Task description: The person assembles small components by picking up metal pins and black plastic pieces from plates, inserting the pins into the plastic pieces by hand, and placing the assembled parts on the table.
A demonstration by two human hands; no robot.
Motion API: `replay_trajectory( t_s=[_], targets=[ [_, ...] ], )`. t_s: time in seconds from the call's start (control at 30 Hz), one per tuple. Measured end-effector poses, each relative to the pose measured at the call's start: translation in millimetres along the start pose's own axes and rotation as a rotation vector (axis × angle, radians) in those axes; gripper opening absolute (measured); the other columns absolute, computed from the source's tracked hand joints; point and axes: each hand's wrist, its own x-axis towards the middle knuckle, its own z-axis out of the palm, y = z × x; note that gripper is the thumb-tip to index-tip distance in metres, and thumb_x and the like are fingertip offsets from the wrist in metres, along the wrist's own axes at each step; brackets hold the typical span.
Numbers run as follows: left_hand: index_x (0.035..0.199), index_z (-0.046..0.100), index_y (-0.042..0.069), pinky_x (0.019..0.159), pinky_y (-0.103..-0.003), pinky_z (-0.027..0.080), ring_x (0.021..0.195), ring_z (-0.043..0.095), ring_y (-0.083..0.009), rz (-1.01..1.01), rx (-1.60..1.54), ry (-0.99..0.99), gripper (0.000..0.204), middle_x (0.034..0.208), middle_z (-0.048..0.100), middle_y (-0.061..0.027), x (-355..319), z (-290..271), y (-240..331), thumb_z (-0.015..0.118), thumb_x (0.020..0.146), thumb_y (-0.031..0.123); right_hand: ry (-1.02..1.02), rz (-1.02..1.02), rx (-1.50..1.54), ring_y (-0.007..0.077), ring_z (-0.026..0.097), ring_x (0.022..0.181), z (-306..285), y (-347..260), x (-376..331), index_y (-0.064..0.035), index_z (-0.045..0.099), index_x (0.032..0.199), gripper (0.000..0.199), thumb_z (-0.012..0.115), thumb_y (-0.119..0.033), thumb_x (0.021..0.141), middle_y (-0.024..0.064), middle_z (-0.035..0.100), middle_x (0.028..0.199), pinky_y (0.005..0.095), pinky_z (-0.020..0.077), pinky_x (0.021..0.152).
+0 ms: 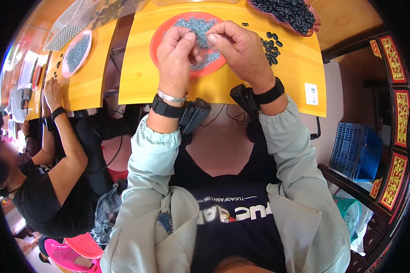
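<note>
Both hands are up over the orange plate [161, 38] now, knuckles toward us, fingertips drawn in toward each other. The left hand [176, 54] has its fingers curled down and bunched, thumb tucked against them; it looks like a pinch on something very small, but the piece itself is hidden behind the fingers and I cannot make it out. The right hand [237, 45] sits just beside it, thumb and forefinger pressed together at the tips, pointed at the left hand's fingers. Whether the two hands actually touch, I cannot tell.

Right under the fingertips lies the heap of small grey metal pieces [204, 28], filling the middle of the plate. Off to the right of the right hand, a scatter of little black rings [271, 45] lies loose on the yellow table [136, 77]. Further out beyond that hand, a dark red tray [310, 31] is piled with more of the black rings.

Each wrist wears a black strap with a black device hanging at the table's near edge; the left wrist also has a silver bangle [172, 97].

Well away to the left of the left hand, another person in a black shirt [41, 200] leans over a second table, with a pink plate [77, 53] of grey pieces lying on it.
</note>
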Motion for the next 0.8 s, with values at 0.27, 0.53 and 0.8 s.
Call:
replay_trajectory(
  t_s=[0.27,0.53,0.8],
  targets=[
    [0.084,0.051,0.006,0.051,-0.021,0.036,0.054,0.048,-0.0098,-0.002,0.057,-0.030,0.014,0.063,0.049,0.0003,-0.6,0.4,-1.9,0.047,0.090,0.018,0.033,0.016,0.011,0.0075,0.056,0.068,-2.0,0.2,-0.6,-0.0001,0.060,0.090,0.014,0.060,-0.012,0.083,0.0042,0.062,0.075,0.0210,0.0453,0.062],
    [0.084,0.051,0.005,0.051,-0.021,0.038,0.055,0.047,-0.0093,0.028,0.141,-0.050,0.013,0.063,0.048,0.0005,-1.7,0.6,-5.2,0.047,0.089,0.016,0.027,-0.058,-0.120,0.0110,0.058,0.065,-1.4,1.6,-0.2,-0.0027,0.061,0.089,0.012,0.062,-0.011,0.081,0.0058,0.062,0.074,0.0229,0.0461,0.060],
    [0.082,0.051,0.003,0.050,-0.021,0.039,0.054,0.047,-0.0081,0.048,0.143,-0.053,0.011,0.062,0.050,-0.0003,0.7,0.7,-5.9,0.048,0.088,0.012,0.029,-0.087,-0.157,0.0142,0.059,0.064,-4.9,0.1,0.7,-0.0036,0.060,0.089,0.012,0.062,-0.012,0.081,0.0070,0.062,0.073,0.0245,0.0462,0.059]
  ],
)
